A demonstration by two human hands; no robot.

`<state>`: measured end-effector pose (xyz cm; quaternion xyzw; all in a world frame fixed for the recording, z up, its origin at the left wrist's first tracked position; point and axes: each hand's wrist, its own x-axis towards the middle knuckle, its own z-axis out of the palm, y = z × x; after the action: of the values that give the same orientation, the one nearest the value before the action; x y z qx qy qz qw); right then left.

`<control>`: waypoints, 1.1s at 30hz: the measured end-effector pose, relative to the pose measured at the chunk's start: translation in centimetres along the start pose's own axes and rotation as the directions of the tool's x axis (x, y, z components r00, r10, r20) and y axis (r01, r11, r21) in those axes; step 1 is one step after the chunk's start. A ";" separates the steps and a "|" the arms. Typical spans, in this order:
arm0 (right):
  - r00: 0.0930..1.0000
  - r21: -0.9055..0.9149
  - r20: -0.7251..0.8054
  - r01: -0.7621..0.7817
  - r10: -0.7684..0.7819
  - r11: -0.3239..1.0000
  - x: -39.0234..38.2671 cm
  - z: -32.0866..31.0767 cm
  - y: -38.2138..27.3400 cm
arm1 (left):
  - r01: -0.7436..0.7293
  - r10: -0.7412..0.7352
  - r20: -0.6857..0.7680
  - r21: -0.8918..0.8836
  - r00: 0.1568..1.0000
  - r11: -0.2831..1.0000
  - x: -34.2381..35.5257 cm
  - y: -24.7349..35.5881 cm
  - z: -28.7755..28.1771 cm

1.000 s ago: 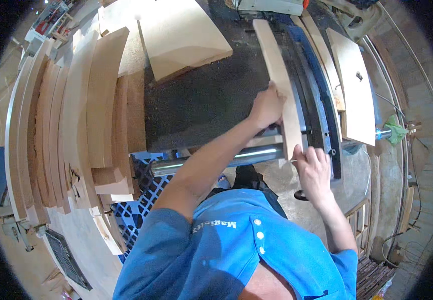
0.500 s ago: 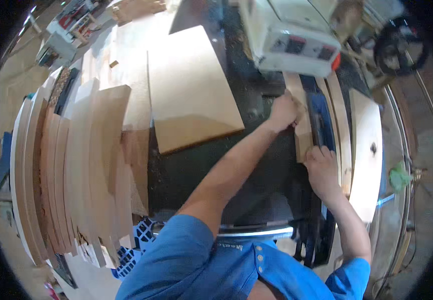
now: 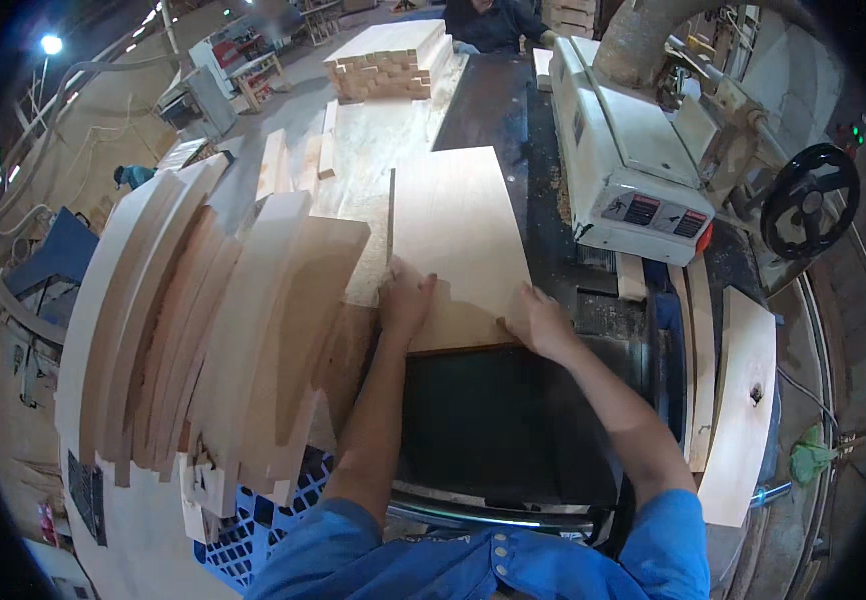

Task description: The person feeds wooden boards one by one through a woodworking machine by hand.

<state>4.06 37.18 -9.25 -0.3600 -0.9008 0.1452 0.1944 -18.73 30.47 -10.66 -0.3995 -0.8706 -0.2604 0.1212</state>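
A wide pale wooden board [image 3: 458,230] lies on the dark machine table [image 3: 503,425], gripped at both sides near its close end. My left hand [image 3: 408,300] is closed on its left edge, with the thumb on the top face. At the right edge my right hand [image 3: 540,322] holds it, fingers partly hidden. To the right, the end of a narrow wooden strip [image 3: 631,277] sticks out from beneath the white machine housing [image 3: 618,160].
Several boards stand stacked on edge [image 3: 213,330] at my left, over a blue plastic crate [image 3: 253,535]. A knotted board [image 3: 743,400] and a black handwheel [image 3: 810,202] are at the right. Beyond a stack of wood blocks [image 3: 388,55], another person [image 3: 498,28] stands at the far end.
Both hands have left the narrow strip and moved left onto the wide board. The strip has gone farther under the housing. My view has tilted up, showing the far end.
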 end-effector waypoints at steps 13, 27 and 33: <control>0.890 -0.186 0.359 -0.227 0.281 0.956 -25.9 -9.0 -8.5 | -0.181 0.391 0.472 -0.430 0.790 0.885 -22.0 0.1 -12.8; 0.969 -0.572 0.197 -0.009 0.147 0.820 -27.5 -11.0 -5.7 | -0.189 0.536 0.366 -0.664 0.761 0.723 -23.1 6.7 -8.6; 0.969 -0.647 0.223 0.063 0.109 0.760 -21.2 -10.5 -1.0 | -0.222 0.498 0.366 -0.585 0.786 0.780 -16.8 9.9 -4.3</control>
<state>22.41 22.80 -4.80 -0.3950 -0.9076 -0.1299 -0.0578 -0.32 22.87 -10.56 -0.6350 -0.6727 -0.3392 -0.1707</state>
